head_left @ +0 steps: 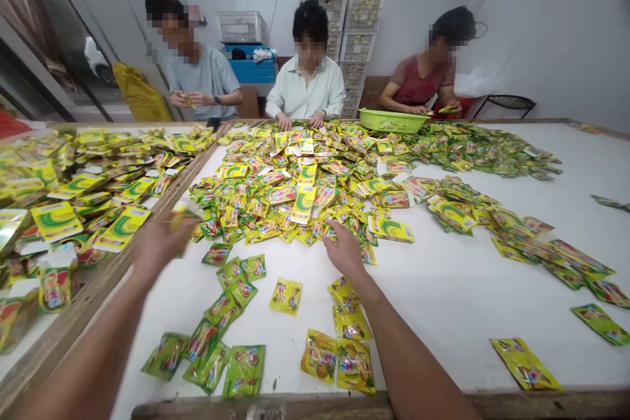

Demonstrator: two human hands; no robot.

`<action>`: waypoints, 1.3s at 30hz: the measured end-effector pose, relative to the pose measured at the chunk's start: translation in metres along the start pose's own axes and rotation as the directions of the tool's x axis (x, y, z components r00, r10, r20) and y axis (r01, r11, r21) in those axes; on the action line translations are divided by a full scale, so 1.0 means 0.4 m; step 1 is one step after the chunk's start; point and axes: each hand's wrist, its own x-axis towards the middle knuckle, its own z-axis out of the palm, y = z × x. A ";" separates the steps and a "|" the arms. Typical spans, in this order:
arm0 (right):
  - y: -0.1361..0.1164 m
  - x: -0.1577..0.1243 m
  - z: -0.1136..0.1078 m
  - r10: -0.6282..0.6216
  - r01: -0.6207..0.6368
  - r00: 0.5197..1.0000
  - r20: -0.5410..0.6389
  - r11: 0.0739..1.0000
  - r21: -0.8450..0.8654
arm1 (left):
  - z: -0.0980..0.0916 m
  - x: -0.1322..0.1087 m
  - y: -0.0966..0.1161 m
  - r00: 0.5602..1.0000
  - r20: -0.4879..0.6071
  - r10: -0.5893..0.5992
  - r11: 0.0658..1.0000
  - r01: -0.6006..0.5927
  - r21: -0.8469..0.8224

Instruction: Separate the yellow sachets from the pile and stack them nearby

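Note:
My left hand (165,239) is over the wooden divider, smeared by motion, its fingers closed around a small yellow-and-white box (186,213). My right hand (343,248) reaches to the near edge of the central pile, thumb and forefinger apart, with nothing visible between them. The pile mixes small sweet packets (211,223) with flat yellow boxes (302,203). Closer to me lie green watermelon-print packets (245,367) in a loose column. Yellow pineapple-print packets (355,366) lie beside my right forearm, and a single yellow packet (285,295) rests between the two groups.
The wooden divider (98,295) separates the white table (443,315) from a heap of yellow boxes (56,220) on the left. Three people sit across; one (306,88) has both hands at the pile. A green basket (394,121) stands at the far edge. Crates (364,13) are stacked behind.

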 end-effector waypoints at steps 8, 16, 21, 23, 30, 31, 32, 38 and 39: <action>-0.023 -0.010 0.010 -0.242 0.261 0.965 0.106 0.937 -0.234 | -0.087 0.037 -0.057 0.973 -0.196 -0.121 0.960 0.165 0.228; 0.055 -0.009 -0.082 0.121 -0.172 0.984 -0.134 0.854 -0.491 | 0.203 -0.108 0.217 0.917 0.151 0.369 0.928 -0.354 -0.117; 0.065 -0.008 -0.057 0.029 -0.048 0.999 -0.046 0.872 -0.488 | 0.326 -0.124 0.352 0.846 0.220 0.485 0.874 -0.461 -0.154; 0.061 -0.008 -0.051 0.002 -0.020 0.999 -0.043 0.901 -0.434 | 0.353 -0.124 0.372 0.828 0.225 0.513 0.857 -0.480 -0.185; 0.061 -0.003 -0.053 0.172 -0.148 0.980 -0.103 0.968 0.204 | 0.378 -0.111 0.350 0.806 0.221 0.549 0.807 -0.443 -0.390; 0.057 -0.003 -0.053 0.214 -0.172 0.973 -0.083 0.919 0.355 | 0.379 -0.112 0.342 0.812 0.209 0.545 0.798 -0.426 -0.427; 0.050 -0.004 -0.051 0.247 -0.191 0.968 -0.053 0.853 0.486 | 0.380 -0.114 0.334 0.816 0.201 0.542 0.780 -0.399 -0.482; 0.002 -0.023 -0.028 0.260 -0.261 0.960 0.104 0.693 0.672 | 0.356 -0.147 0.292 0.744 0.388 0.544 0.384 0.190 -0.904; -0.002 -0.026 -0.023 0.257 -0.262 0.960 0.111 0.691 0.674 | 0.348 -0.155 0.287 0.737 0.408 0.539 0.354 0.242 -0.903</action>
